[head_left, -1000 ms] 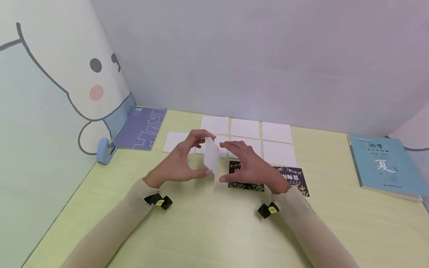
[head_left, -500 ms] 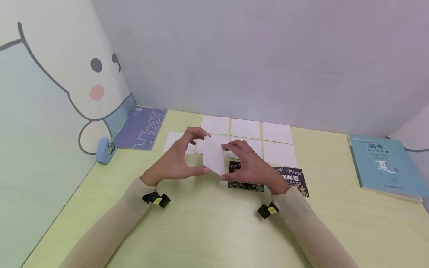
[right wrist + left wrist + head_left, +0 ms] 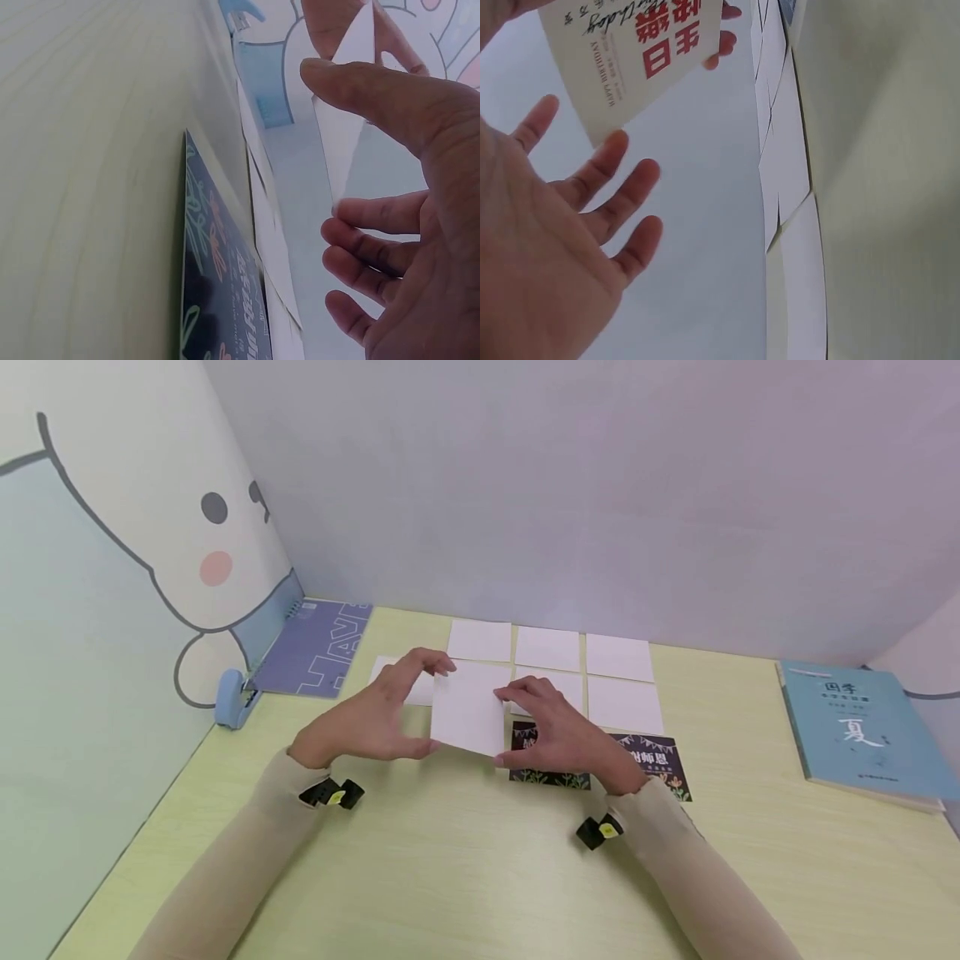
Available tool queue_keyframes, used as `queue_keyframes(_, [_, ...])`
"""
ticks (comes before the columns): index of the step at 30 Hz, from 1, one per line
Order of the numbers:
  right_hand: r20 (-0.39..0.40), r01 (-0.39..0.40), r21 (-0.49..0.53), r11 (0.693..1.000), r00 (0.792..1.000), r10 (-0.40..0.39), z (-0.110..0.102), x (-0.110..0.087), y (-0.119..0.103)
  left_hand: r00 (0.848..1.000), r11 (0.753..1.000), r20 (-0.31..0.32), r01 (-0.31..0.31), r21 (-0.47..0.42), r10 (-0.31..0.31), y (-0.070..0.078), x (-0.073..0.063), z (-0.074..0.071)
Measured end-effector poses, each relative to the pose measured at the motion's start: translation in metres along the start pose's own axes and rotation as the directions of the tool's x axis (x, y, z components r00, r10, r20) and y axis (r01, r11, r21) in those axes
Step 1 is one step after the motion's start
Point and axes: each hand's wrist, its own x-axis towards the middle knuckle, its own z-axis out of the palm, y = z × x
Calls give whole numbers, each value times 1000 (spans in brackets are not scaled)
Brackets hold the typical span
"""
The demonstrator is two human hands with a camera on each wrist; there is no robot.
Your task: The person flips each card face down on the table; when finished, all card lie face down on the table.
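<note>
A white card (image 3: 469,707), its blank side facing me in the head view, is held up between both hands over the table. In the left wrist view the card's other side (image 3: 622,56) bears red characters and the printed words "HAPPY BIRTHDAY". My left hand (image 3: 375,717) has its thumb at the near left corner and a fingertip at the far left corner. My right hand (image 3: 558,735) pinches the opposite edge between thumb and index finger, its other fingers (image 3: 360,274) loosely bent. Below the right hand lies a dark printed card (image 3: 551,778), partly hidden by it.
Several white cards (image 3: 547,647) lie in two rows near the back wall. A second dark card (image 3: 660,760) sits by the right wrist. At left are a purple notebook (image 3: 315,647) and a blue stapler-like object (image 3: 234,697); at right, a blue book (image 3: 862,727).
The card has turned from nearly edge-on to showing its broad blank side. The right fingers have come onto its right edge, and the left hand has shifted slightly left.
</note>
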Motion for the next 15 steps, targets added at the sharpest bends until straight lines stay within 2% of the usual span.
queue_keyframes(3, [26, -2, -17, 1000, 1000, 2, 2, 0, 0, 994, 996, 82, 66, 60, -71, -1, -3, -1])
queue_keyframes(6, [50, -15, -36, 999, 999, 17, 4, 0, -1, 977, 982, 146, 137, 130, -155, -3, -4, 1])
queue_keyframes(11, [89, -59, -85, 995, 994, 67, 8, 0, -2, 944, 953, 207, 211, 218, -257, -6, -5, 7])
queue_keyframes(15, [119, -90, -144, 985, 987, 108, 11, 1, -1, 923, 938, 239, 241, 249, -300, -6, -4, 10])
